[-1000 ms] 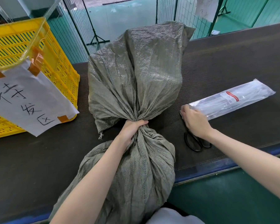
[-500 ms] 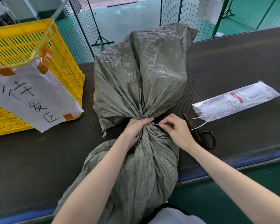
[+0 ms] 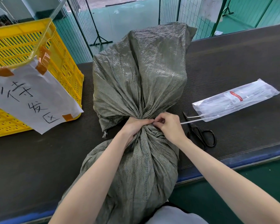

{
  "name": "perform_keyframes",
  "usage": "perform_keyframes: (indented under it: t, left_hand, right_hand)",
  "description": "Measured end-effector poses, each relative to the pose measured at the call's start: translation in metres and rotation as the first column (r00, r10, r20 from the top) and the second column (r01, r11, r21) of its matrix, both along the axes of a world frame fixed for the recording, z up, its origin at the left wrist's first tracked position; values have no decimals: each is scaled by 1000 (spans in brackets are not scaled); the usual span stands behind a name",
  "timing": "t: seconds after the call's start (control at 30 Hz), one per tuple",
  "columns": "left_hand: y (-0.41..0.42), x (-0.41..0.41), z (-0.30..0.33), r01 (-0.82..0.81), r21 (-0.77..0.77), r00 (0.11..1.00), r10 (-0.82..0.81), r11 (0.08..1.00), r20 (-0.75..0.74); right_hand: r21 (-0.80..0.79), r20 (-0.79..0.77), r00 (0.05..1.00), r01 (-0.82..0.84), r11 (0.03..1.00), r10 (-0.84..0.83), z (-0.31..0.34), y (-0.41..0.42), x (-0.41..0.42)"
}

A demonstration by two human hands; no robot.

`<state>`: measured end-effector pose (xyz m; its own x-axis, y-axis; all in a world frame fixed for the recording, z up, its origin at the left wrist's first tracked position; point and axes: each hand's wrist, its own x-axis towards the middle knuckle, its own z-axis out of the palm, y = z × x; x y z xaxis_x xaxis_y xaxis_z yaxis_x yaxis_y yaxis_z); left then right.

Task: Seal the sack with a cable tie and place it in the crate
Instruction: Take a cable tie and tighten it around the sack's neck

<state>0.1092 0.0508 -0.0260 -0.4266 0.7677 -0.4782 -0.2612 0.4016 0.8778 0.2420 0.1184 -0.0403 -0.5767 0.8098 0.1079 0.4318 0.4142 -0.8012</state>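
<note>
Here the left hand (image 3: pixel 134 128) grips the sack (image 3: pixel 139 81) neck, right hand (image 3: pixel 170 126) pinching a cable tie (image 3: pixel 190 122).

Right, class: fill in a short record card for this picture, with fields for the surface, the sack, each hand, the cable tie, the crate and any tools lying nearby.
Surface: dark belt, blue front edge
Sack: grey-green woven sack, neck gathered, lying on the belt
Left hand: left hand grips the gathered neck
Right hand: right hand pinches a cable tie at the neck
Cable tie: white cable tie, its tail trailing right, not yet seen looped closed
Crate: yellow crate, left of sack, paper label taped on
Tools: black scissors; clear pack of ties
</note>
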Motion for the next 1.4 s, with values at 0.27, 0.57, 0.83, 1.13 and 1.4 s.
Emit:
perform_keyframes:
  t: [0.27,0.57,0.83,1.13,1.4]
  left_hand:
    - [1,1,-5,-15,80,999,18,997,-42]
    - [0,-8,-13,-82,59,995,86,995,-58]
    - [0,-13,-13,-144,51,986,148,988,-79]
    - [-1,-6,-10,-195,51,981,195,980,4]
    - [0,-4,-14,-213,-2,977,213,977,22]
  right_hand:
    - [-19,79,995,-62,998,63,3,16,7]
    - [-24,133,989,-67,997,69,1,51,44]
    - [-70,244,970,37,997,-19,-29,61,60]
    - [-42,332,943,-8,999,22,-38,56,48]
    - [-302,11,999,-25,953,30,-16,42,21]
